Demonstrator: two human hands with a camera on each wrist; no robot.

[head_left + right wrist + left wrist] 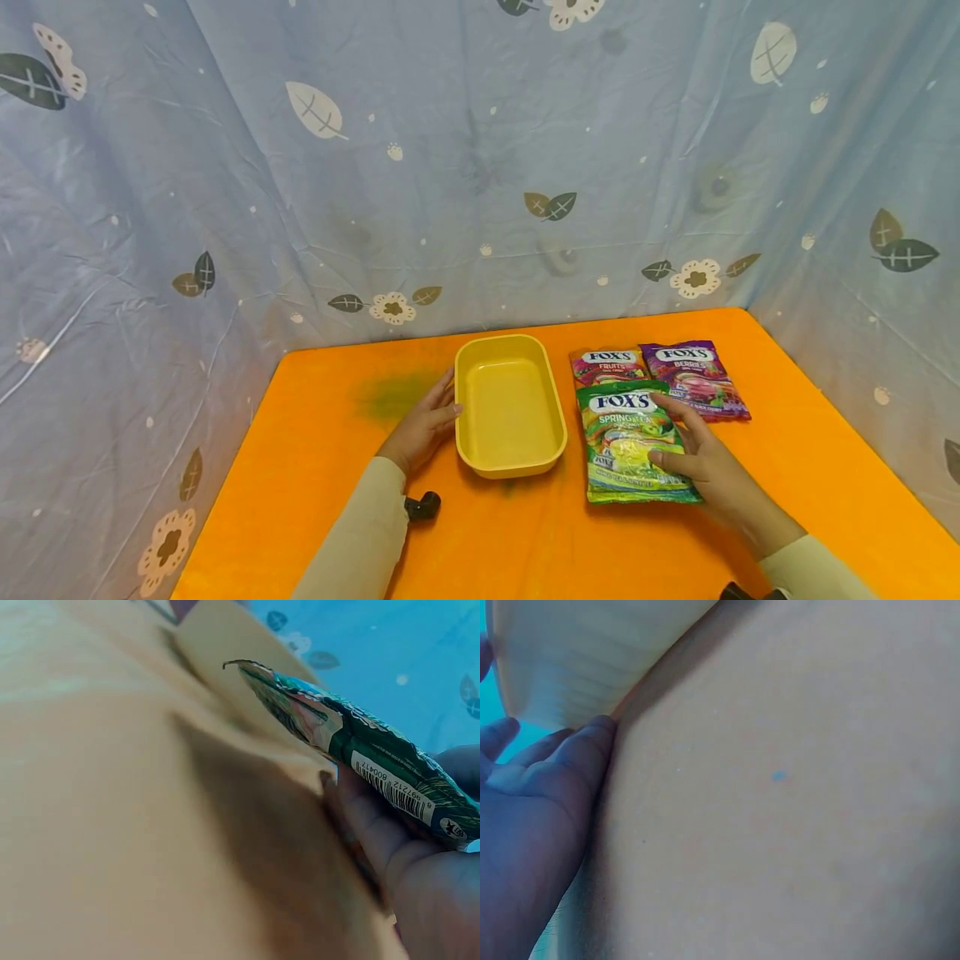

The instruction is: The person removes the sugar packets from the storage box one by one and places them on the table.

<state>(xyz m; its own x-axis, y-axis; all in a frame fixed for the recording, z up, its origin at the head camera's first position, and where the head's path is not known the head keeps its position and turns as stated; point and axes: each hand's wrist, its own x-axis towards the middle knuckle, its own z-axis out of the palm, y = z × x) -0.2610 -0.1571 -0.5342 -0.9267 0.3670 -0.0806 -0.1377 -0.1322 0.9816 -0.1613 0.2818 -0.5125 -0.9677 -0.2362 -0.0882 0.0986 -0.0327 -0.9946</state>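
A green bag of Fox's Spring Tea candy (626, 442) is in my right hand (708, 467). The thumb and a finger lie on its printed front, and other fingers support it from behind. In the right wrist view the candy bag (390, 765) is tilted above the table, its barcode showing and a shadow below. My left hand (427, 421) rests against the left side of a yellow rectangular tray (510, 467), thumb tip at the rim. In the left wrist view, fingers (585, 750) of that hand lie along the tray's outer wall (577, 660).
Behind the green bag lie a red Fox's Fruits bag (609, 367) and a purple Fox's Berries bag (697, 375), side by side. The fruit bag is partly covered in the head view. An orange cloth (300, 500) covers the table, with a patterned curtain (450, 167) around it.
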